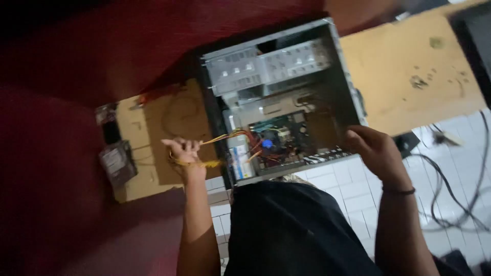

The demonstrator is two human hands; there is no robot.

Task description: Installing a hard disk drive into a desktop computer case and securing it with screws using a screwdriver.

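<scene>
An open grey computer case (341,66) lies on its side in front of me, showing drive bays at the top and a circuit board with a blue fan (267,143) below. My left hand (183,152) is closed around a bundle of yellow and orange cables (225,137) that runs out of the case to the left. My right hand (372,147) grips the lower right edge of the case. A dark band sits on my right wrist.
A sheet of brown cardboard (174,122) lies left of the case with a hard drive (116,162) at its left edge. A tan board (409,66) lies to the right. Black cables (450,189) trail over the white tiled floor. A dark red surface fills the left.
</scene>
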